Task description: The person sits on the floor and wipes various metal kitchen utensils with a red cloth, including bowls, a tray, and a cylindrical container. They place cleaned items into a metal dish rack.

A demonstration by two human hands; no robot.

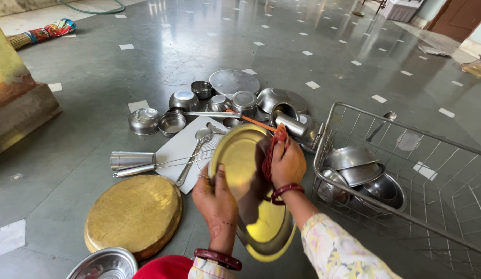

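While the person crouches over the grey stone floor (147, 67), both hands are on a brass plate (250, 191) held tilted on edge above the floor. Left hand (215, 199) closed round the plate's near rim, thumb on the face. Right hand (288, 164) pressed against the plate's upper face, fingers curled on a red scrubbing cloth (273, 150); grip looks firm, though the fingertips are hidden behind the rim.

Just left lies a larger round brass tray (133, 214), flat on the floor. Beyond the plate: a white cutting board (181, 150), a wire strainer (163, 165) across it, a steel tumbler (131, 159) on its side, and a scatter of small steel bowls (170, 123) and lids. To the right a wire basket (406, 155) holds several steel bowls.

Risk, as I judge it: the plate may be wet, and held only by its rim, it could slip and clatter onto the strainer or floor.
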